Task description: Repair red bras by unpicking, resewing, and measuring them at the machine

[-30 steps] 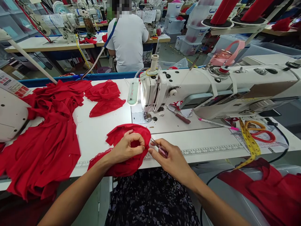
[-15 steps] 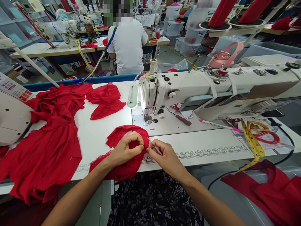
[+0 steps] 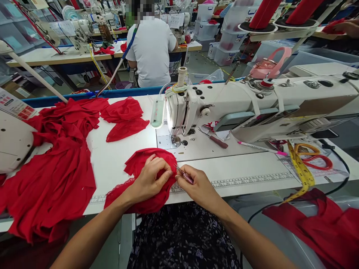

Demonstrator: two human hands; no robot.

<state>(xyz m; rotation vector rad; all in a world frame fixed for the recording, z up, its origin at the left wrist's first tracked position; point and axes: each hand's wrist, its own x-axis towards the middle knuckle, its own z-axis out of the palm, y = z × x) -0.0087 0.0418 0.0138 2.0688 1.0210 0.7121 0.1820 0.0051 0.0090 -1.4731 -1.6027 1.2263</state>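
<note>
My left hand (image 3: 150,178) pinches a small red lace-edged garment piece (image 3: 143,160) that lies on the white table's front edge. Its fingers are closed on a fold of the cloth. My right hand (image 3: 198,186) is closed around a thin pink-handled tool (image 3: 183,175), probably a seam ripper, whose tip points at the fold held by the left hand. Both hands are close together, almost touching, just in front of the white sewing machine (image 3: 252,104).
A big heap of red fabric (image 3: 56,164) covers the table's left side, with smaller red pieces (image 3: 123,117) behind. A screwdriver (image 3: 215,140), a pink pen (image 3: 260,148), scissors (image 3: 314,157) and a yellow tape measure (image 3: 300,172) lie to the right. A person in a white shirt (image 3: 151,48) sits at the bench behind.
My right hand has slid left, bringing the tool's tip to the fold. My left hand's fingers have tightened on the red cloth. The view has shifted slightly.
</note>
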